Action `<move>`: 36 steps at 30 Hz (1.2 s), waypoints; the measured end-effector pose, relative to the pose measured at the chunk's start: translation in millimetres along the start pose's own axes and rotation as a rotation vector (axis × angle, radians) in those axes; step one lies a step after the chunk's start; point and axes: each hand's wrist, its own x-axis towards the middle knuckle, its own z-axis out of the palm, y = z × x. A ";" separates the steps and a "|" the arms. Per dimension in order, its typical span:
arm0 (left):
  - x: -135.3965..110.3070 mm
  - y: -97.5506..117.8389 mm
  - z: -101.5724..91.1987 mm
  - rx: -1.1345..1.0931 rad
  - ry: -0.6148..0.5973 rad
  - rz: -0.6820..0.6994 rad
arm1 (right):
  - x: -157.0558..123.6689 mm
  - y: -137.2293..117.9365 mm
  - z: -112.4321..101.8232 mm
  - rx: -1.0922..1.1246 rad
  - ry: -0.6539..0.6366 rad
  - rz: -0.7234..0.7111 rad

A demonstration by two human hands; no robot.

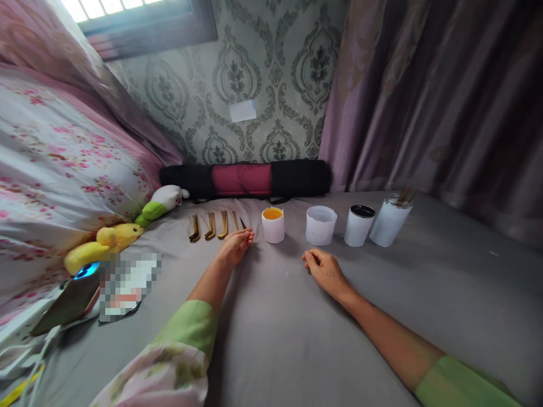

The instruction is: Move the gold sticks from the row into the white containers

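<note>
My left hand [236,244] is closed, with its fingertips on a thin dark pointed stick [243,224] that rises from them. Left of it lie several small bundles of brown-gold sticks [223,226] with bent lower ends, and one narrow stick group [235,220]. Just right of that hand stands a white cup [274,230] with orange-yellow contents. My right hand [326,271] hovers or rests low in front of a wider white tub [321,233], its fingers curled together; anything inside them is hidden.
Farther right stand a white can [357,230] with a dark top and a white-wrapped jar [388,226] holding brown sticks. A black-and-maroon roll [241,180] lies along the wall. Plush toys [119,237], a phone [70,299] and cables [42,356] are at the left.
</note>
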 end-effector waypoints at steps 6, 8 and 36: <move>-19.4 -7.7 6.9 -0.100 -0.073 -0.017 | 0.4 0.7 0.2 -0.003 0.001 0.002; -25.4 -10.4 9.7 -0.118 -0.091 -0.005 | 0.4 1.2 0.4 0.002 -0.001 0.006; -84.6 -44.5 24.0 0.278 -0.055 0.453 | -1.0 0.3 -0.7 0.026 0.001 0.025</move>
